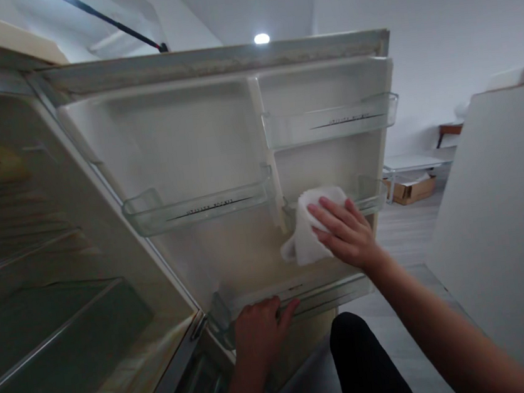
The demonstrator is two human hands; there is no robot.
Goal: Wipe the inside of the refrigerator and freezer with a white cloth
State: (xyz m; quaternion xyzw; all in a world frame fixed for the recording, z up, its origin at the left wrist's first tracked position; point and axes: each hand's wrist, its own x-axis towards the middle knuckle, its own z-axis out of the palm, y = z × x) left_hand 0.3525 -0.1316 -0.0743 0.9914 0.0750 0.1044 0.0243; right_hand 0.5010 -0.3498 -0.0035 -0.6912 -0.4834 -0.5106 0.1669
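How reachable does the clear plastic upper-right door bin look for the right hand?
Likely yes: the right hand, holding a crumpled white wipe, sits below the bin with nothing visible between.

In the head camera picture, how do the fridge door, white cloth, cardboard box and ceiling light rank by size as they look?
Largest to smallest, as they look:
1. Fridge door
2. White cloth
3. Cardboard box
4. Ceiling light
The box stands farther off, so its true size against the cloth is unsure.
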